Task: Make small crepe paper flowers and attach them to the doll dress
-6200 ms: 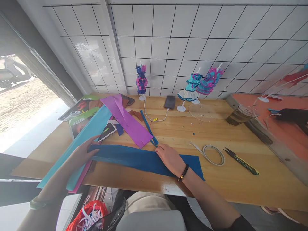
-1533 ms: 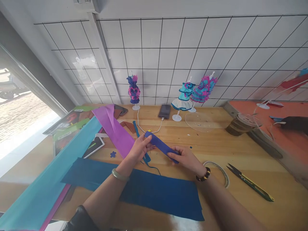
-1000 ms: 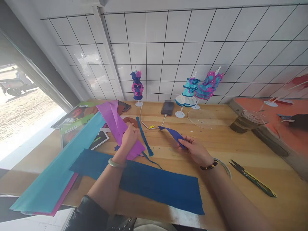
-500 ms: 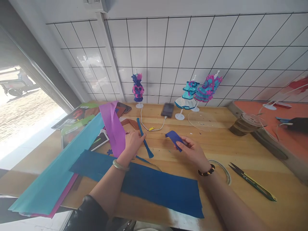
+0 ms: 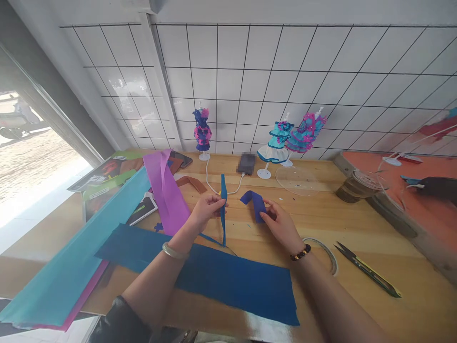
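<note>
Pinched in my left hand (image 5: 208,209) is a narrow teal-blue strip (image 5: 223,224), held nearly upright above the wooden table. My right hand (image 5: 281,223) grips the edge of a short dark-blue piece (image 5: 258,208), which bends over at its far end. Below both hands a wide blue sheet (image 5: 239,281) lies across the table, partly under my left forearm. A purple strip (image 5: 164,195) lies left of my left hand, beside a long light-turquoise sheet (image 5: 82,247).
Small dresses on stands (image 5: 203,131) (image 5: 274,143) line the tiled wall. A power bank (image 5: 246,164) with a white cable, a clear disc (image 5: 296,181) and a drink cup (image 5: 357,186) are further back. Thread snips (image 5: 369,270) and a ring (image 5: 330,255) lie right.
My left hand has moved right with the narrow strip, which has turned from slanted to nearly upright. In my right hand the dark-blue piece has tilted and bends more sharply.
</note>
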`<action>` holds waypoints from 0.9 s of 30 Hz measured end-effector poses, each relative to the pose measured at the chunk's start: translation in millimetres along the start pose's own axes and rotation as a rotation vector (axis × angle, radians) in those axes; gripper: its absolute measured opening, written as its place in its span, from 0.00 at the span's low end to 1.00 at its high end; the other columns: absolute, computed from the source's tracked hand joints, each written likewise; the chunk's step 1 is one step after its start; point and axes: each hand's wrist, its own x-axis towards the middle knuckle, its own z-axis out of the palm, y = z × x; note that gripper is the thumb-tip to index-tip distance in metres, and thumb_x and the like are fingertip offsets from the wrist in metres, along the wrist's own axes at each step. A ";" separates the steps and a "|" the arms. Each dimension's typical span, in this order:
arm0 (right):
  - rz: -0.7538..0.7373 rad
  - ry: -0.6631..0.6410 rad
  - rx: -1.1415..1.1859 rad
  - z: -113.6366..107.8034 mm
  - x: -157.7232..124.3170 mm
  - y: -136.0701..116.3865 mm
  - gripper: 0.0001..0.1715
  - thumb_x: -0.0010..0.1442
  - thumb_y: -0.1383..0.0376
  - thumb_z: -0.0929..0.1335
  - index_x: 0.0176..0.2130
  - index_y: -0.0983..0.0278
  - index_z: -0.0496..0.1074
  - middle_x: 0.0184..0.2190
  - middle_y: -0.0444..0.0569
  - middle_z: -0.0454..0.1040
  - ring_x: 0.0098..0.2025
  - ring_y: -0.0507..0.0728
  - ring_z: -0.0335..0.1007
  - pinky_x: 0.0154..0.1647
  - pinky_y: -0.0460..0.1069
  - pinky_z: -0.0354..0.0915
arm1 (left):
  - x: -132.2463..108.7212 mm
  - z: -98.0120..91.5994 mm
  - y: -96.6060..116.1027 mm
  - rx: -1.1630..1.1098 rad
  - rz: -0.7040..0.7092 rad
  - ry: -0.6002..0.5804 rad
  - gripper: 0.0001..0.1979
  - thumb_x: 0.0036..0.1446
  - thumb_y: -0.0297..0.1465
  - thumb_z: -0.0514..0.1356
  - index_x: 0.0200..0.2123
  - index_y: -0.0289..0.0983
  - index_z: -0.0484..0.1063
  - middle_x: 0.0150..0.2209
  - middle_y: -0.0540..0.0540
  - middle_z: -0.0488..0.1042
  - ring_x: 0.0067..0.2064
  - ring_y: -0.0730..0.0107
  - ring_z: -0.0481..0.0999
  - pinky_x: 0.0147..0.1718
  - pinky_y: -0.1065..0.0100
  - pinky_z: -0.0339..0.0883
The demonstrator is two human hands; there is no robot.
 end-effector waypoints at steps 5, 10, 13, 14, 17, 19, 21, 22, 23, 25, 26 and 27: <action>-0.204 0.186 -0.239 2.9 -4.2 -5.8 0.24 0.55 0.61 0.63 0.51 0.62 0.61 0.49 0.54 0.64 0.52 0.61 0.58 0.52 0.60 0.57 | -7.7 10.0 -1.8 -0.195 -0.112 -0.112 0.14 0.42 0.36 0.65 0.28 0.34 0.64 0.31 0.45 0.74 0.29 0.75 0.72 0.32 0.71 0.64; -0.293 0.091 -0.156 9.8 -16.9 -33.2 0.12 0.57 0.62 0.62 0.42 0.61 0.68 0.44 0.51 0.68 0.49 0.58 0.61 0.51 0.56 0.58 | -9.3 16.5 -4.5 -0.255 -0.143 -0.140 0.14 0.41 0.32 0.66 0.29 0.34 0.64 0.33 0.45 0.74 0.32 0.75 0.73 0.33 0.70 0.65; -0.232 -0.107 -0.040 16.4 -24.6 -45.6 0.09 0.57 0.61 0.62 0.33 0.62 0.70 0.34 0.48 0.72 0.39 0.55 0.66 0.42 0.51 0.63 | -10.4 20.6 -5.2 -0.256 -0.134 -0.136 0.15 0.40 0.30 0.66 0.29 0.34 0.63 0.32 0.47 0.73 0.34 0.74 0.73 0.35 0.69 0.66; -0.190 -0.170 0.001 18.7 -26.5 -47.8 0.09 0.57 0.61 0.63 0.32 0.62 0.69 0.32 0.47 0.72 0.36 0.54 0.67 0.38 0.49 0.63 | -10.9 21.9 -5.3 -0.249 -0.132 -0.138 0.15 0.40 0.29 0.66 0.29 0.34 0.63 0.31 0.48 0.73 0.34 0.75 0.72 0.35 0.69 0.66; -0.064 -0.263 0.117 25.0 -30.2 -49.1 0.08 0.55 0.60 0.64 0.31 0.63 0.67 0.29 0.45 0.71 0.30 0.52 0.66 0.31 0.47 0.64 | -12.2 25.6 -5.9 -0.217 -0.107 -0.127 0.16 0.39 0.29 0.67 0.28 0.35 0.61 0.28 0.52 0.69 0.30 0.78 0.71 0.32 0.70 0.67; -0.022 -0.266 0.162 28.1 -31.5 -47.9 0.06 0.53 0.61 0.65 0.30 0.63 0.64 0.27 0.44 0.70 0.29 0.51 0.65 0.29 0.46 0.63 | -12.5 27.2 -6.9 -0.195 -0.075 -0.102 0.17 0.38 0.30 0.67 0.28 0.35 0.60 0.26 0.54 0.67 0.28 0.80 0.69 0.29 0.72 0.67; -0.015 -0.270 0.170 29.3 -32.1 -47.1 0.05 0.53 0.63 0.64 0.30 0.62 0.64 0.26 0.44 0.69 0.28 0.51 0.65 0.28 0.46 0.63 | -11.8 27.5 -8.1 -0.173 -0.046 -0.076 0.18 0.37 0.31 0.67 0.28 0.36 0.60 0.26 0.55 0.65 0.27 0.80 0.68 0.27 0.73 0.66; -0.020 -0.280 0.165 28.8 -32.0 -47.0 0.05 0.54 0.63 0.64 0.31 0.62 0.64 0.26 0.44 0.69 0.28 0.51 0.65 0.28 0.46 0.63 | -11.0 26.9 -8.4 -0.156 -0.031 -0.064 0.18 0.38 0.32 0.66 0.29 0.36 0.59 0.25 0.55 0.65 0.27 0.79 0.68 0.26 0.73 0.66; -0.031 -0.291 0.151 27.3 -31.4 -46.8 0.05 0.55 0.63 0.63 0.32 0.62 0.64 0.26 0.44 0.70 0.28 0.51 0.65 0.28 0.46 0.63 | -9.8 25.7 -8.4 -0.131 -0.014 -0.050 0.18 0.38 0.33 0.66 0.29 0.36 0.59 0.25 0.55 0.64 0.26 0.79 0.68 0.25 0.73 0.65; -0.085 -0.256 0.083 21.6 -28.4 -45.1 0.07 0.57 0.62 0.62 0.34 0.62 0.66 0.30 0.46 0.71 0.31 0.53 0.66 0.32 0.47 0.64 | -6.8 20.9 -6.6 -0.038 0.034 0.001 0.17 0.40 0.34 0.65 0.29 0.37 0.58 0.24 0.55 0.64 0.25 0.78 0.69 0.23 0.73 0.64; -0.126 -0.195 0.019 17.6 -25.9 -42.9 0.08 0.57 0.62 0.61 0.36 0.62 0.67 0.33 0.47 0.71 0.35 0.54 0.67 0.36 0.49 0.64 | -5.1 17.1 -4.6 0.032 0.071 0.044 0.17 0.41 0.35 0.64 0.29 0.37 0.58 0.23 0.55 0.64 0.25 0.77 0.68 0.22 0.73 0.63; -0.168 -0.109 -0.064 13.2 -22.9 -39.6 0.09 0.58 0.63 0.61 0.37 0.61 0.68 0.36 0.49 0.71 0.39 0.55 0.66 0.41 0.51 0.63 | -3.4 12.3 -1.8 0.118 0.115 0.104 0.16 0.42 0.35 0.63 0.29 0.37 0.58 0.22 0.55 0.64 0.24 0.76 0.68 0.21 0.73 0.63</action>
